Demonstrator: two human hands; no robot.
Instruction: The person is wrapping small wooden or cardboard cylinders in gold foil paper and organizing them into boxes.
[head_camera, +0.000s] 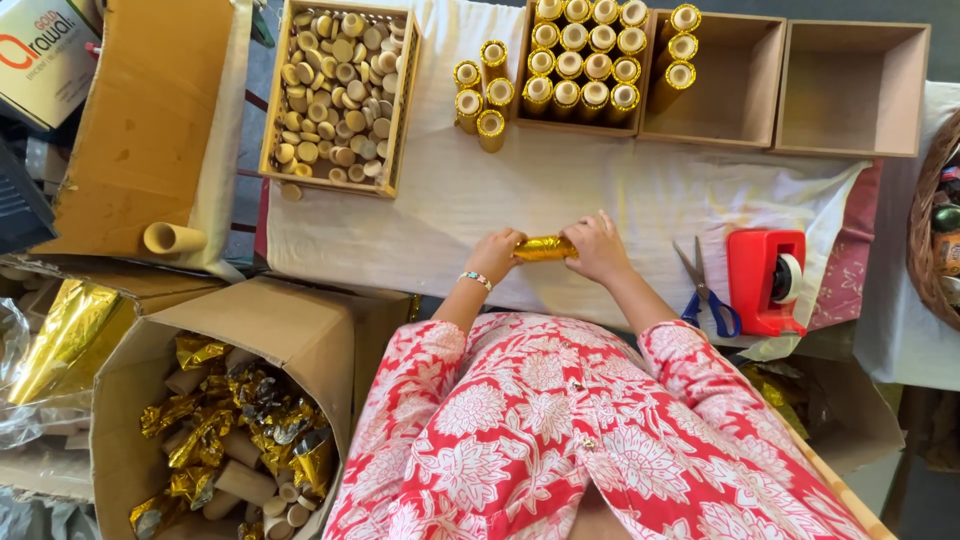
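Note:
A short tube wrapped in gold foil (545, 248) lies level just above the white cloth of the table (560, 185), held at both ends. My left hand (494, 254), with a beaded bracelet on the wrist, grips its left end. My right hand (597, 246) grips its right end, fingers curled over the foil. Finished gold-wrapped tubes (585, 62) stand upright in a wooden box at the back, with several more (482, 92) standing loose on the cloth beside it.
A wooden tray of small wooden caps (338, 92) sits back left. Two wooden boxes (850, 88) stand back right. Blue-handled scissors (706, 293) and a red tape dispenser (765, 280) lie right. A cardboard box of bare tubes and foil (232, 440) stands lower left.

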